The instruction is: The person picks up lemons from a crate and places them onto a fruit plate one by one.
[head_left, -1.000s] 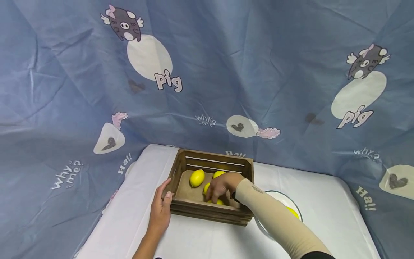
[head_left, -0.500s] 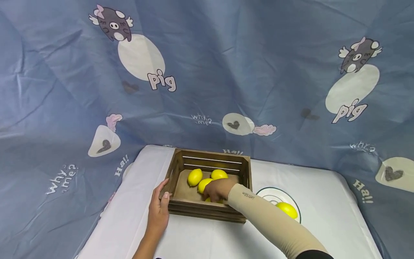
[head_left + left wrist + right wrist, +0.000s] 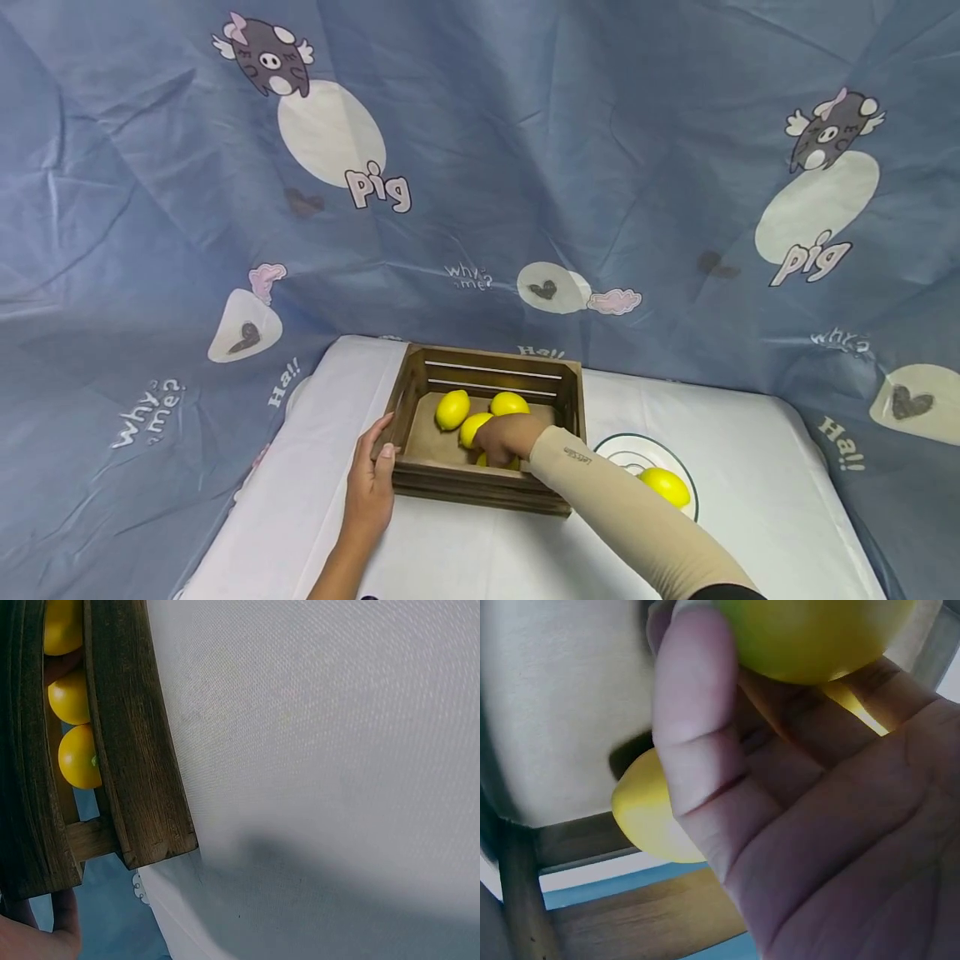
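Observation:
A dark wooden crate (image 3: 420, 479) stands on the white table, with three lemons in plain sight: one at the back left (image 3: 452, 409), one at the back (image 3: 509, 403) and one in the middle (image 3: 472, 428). My right hand (image 3: 508, 437) reaches into the crate's front. In the right wrist view its fingers (image 3: 694, 750) curl round a lemon (image 3: 817, 637), and another lemon (image 3: 652, 817) lies below on the crate floor. My left hand (image 3: 372, 483) grips the crate's front left corner, thumb on the front slat. In the left wrist view, lemons (image 3: 76, 756) show between the slats (image 3: 135, 750).
A white plate with a dark rim (image 3: 678, 479) sits right of the crate and holds one lemon (image 3: 664, 487). A white cloth (image 3: 465, 550) covers the table. A blue printed sheet (image 3: 525, 167) hangs behind and around it.
My right hand has settled lower onto the front lemons and closed round one, uncovering the back lemon. The left hand stays on the crate corner. The head view shifted slightly.

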### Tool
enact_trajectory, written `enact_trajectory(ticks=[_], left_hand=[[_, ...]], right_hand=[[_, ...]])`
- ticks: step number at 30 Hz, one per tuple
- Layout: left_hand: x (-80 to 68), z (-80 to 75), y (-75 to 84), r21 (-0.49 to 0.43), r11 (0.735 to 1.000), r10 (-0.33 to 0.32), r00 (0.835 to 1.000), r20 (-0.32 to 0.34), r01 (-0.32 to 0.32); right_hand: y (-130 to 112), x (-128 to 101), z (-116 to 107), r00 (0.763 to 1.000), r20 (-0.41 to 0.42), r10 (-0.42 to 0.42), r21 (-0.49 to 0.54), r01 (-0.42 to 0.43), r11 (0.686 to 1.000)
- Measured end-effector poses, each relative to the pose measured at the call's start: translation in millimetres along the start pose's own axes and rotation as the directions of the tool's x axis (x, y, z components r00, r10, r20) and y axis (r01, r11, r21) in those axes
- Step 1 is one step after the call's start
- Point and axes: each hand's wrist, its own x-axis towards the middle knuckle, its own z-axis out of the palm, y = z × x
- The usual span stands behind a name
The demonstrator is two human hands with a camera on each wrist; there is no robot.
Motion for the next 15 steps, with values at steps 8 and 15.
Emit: enact_trajectory(ticks=[8, 15], left_hand=[[1.1, 2.6, -0.8, -0.003, 1.0, 0.005, 1.0, 0.011, -0.005], [-0.2, 3.5, 0.2, 0.004, 1.0, 0.0, 1.0, -0.012, 0.0]], right_hand=[[8.5, -0.2, 0.2, 0.998, -0.044, -0.034, 0.159, 0.04, 0.986], [13.0, -0.7, -0.6, 0.993, -0.1, -0.06, 0.192, 0.078, 0.978]])
